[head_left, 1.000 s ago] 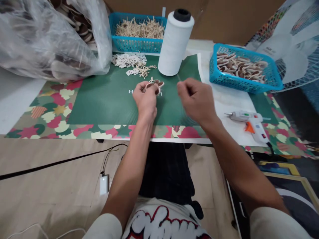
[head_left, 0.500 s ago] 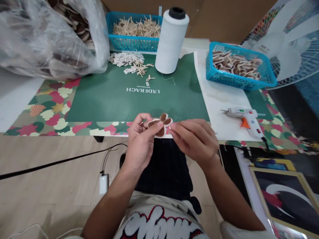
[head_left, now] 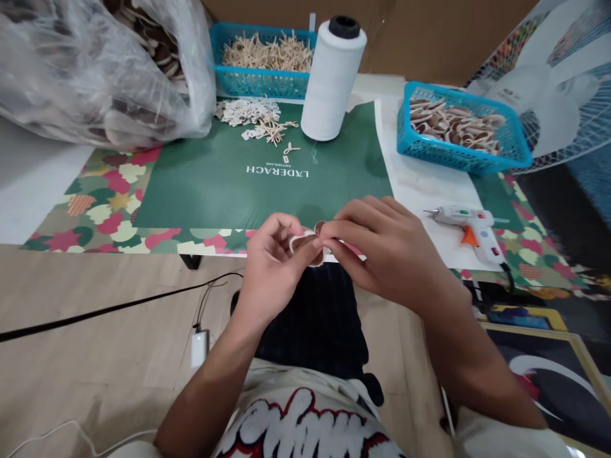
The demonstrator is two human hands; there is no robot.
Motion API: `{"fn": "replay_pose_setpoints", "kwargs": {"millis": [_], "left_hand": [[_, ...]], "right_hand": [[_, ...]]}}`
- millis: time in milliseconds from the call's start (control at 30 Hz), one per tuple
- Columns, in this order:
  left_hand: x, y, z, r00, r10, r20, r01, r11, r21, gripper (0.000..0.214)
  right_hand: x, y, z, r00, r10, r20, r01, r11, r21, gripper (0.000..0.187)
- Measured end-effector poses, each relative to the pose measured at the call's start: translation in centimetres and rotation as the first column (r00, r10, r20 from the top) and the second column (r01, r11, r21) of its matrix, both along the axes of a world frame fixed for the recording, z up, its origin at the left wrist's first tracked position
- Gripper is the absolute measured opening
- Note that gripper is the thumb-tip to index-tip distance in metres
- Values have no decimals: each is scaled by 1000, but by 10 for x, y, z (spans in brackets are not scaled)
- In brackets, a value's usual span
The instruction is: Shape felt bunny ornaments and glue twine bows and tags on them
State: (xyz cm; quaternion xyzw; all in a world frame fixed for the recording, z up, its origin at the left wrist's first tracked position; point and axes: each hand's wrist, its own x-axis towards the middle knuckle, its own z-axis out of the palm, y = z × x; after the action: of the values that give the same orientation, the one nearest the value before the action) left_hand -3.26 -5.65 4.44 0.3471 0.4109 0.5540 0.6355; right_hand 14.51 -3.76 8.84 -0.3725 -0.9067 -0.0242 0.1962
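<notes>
My left hand (head_left: 274, 264) and my right hand (head_left: 384, 251) meet over the near edge of the table, both pinching a small brown and white looped ornament (head_left: 310, 245) between their fingertips. The piece is mostly hidden by my fingers. A thin white thread seems to run up from it toward the big white thread spool (head_left: 333, 79) standing on the green mat (head_left: 214, 187). A tiny bow piece (head_left: 289, 151) lies on the mat beyond my hands.
A glue gun (head_left: 470, 229) lies at the right on white paper. Blue baskets hold straw bows (head_left: 265, 60) at the back and brown loops (head_left: 461, 127) at the right. A clear plastic bag (head_left: 95, 70) fills the back left. White tags (head_left: 245, 113) lie by the spool.
My hands drew back from the mat's middle to the table's near edge, carrying the ornament. The right hand now closes over it, hiding most of it.
</notes>
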Motion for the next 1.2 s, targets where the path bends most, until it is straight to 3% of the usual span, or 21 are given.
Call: {"fn": "replay_pose_setpoints", "kwargs": {"millis": [267,433,533,600,667,767,833,867,967,1067,1133,1200], "left_hand": [[-17,-2,2,981,-109,-164,121,991,65,32],[-18,-2,5,964,-132,-231,157,983,94,29],[-12,-1,2,972,-165,-165,180,980,81,32],[-8,0,-2,982,-175,-75,179,982,52,36],[-4,0,-7,991,-136,10,136,991,17,40],[1,-2,-14,996,-38,80,40,999,-24,39],[5,-5,-20,996,-3,92,6,999,-36,34],[7,-6,-22,996,9,94,-6,999,-38,33],[10,-12,-27,997,41,69,-38,998,-49,27],[9,-16,-28,1000,-9,23,9,1000,-25,24],[7,-16,-27,998,-58,0,58,998,7,26],[5,-16,-26,997,-62,-40,63,998,26,23]], "right_hand": [[-2,-2,10,991,-10,-136,-28,962,-271,12],[-10,-7,7,972,-63,-228,-1,963,-270,14],[-13,-9,-1,939,-171,-298,107,969,-222,16],[-13,-12,-9,880,-278,-385,190,949,-251,15],[-11,-17,-19,788,-381,-484,202,902,-382,14],[-13,-31,-37,631,-513,-582,22,761,-648,22],[-20,-40,-48,505,-594,-626,-89,686,-722,24],[-25,-44,-53,434,-628,-646,-111,675,-730,23],[-43,-50,-65,241,-693,-679,-90,681,-727,21],[-55,-50,-74,144,-702,-697,19,706,-708,20],[-59,-49,-78,176,-652,-738,158,758,-633,18],[-60,-48,-81,283,-577,-766,278,814,-510,15]]}}
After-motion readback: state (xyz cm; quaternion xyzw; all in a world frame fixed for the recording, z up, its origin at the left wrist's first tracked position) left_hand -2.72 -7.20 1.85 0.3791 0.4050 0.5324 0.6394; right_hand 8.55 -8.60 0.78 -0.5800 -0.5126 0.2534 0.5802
